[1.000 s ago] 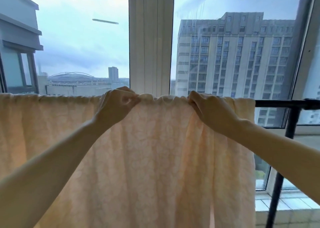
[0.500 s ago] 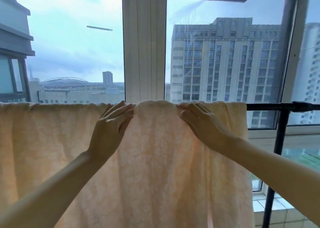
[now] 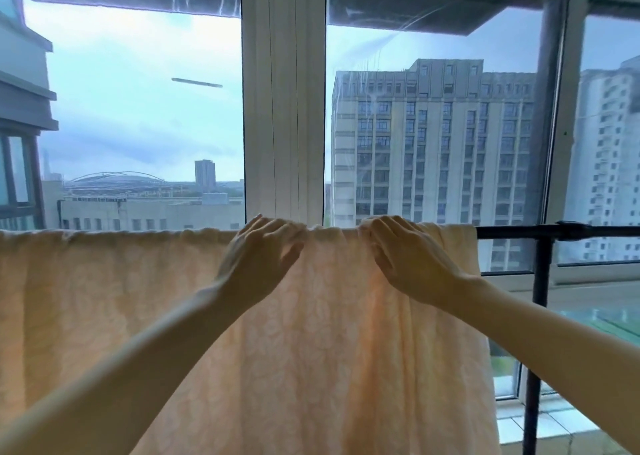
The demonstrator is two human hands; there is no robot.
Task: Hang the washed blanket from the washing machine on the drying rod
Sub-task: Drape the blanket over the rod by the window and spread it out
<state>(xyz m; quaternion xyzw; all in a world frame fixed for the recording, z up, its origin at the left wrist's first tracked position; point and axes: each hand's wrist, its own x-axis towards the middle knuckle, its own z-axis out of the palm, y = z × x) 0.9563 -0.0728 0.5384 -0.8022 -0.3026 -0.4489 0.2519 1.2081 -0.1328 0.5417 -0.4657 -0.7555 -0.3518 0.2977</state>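
Two bare forearms entered from the near edge, the left forearm (image 3: 138, 350) from the lower left and the right forearm (image 3: 554, 326) from the lower right, both rising toward the middle of the scene. The left hand (image 3: 258, 257) lay flat on the blanket (image 3: 311, 368) just below its top fold, fingers (image 3: 273, 226) straight and slightly spread, tips at the fold; nothing was pinched. The right hand (image 3: 405, 254) lay likewise on the cloth a little to the right, apart from the other, fingers (image 3: 384, 225) straight and close together, tips over the fold. The blanket, pale peach with a faint leaf pattern, hung draped over the drying rod (image 3: 512, 232), covering it from the left edge of the view to just right of the right hand, and fell in soft vertical folds past the bottom edge. Bare black rod showed only to the right of the cloth, where it met a black upright post (image 3: 538, 316). Beyond stood a white window frame (image 3: 284, 108), and farther off a tall grey building (image 3: 433, 143) on the right and low roofs (image 3: 149, 209) on the left.
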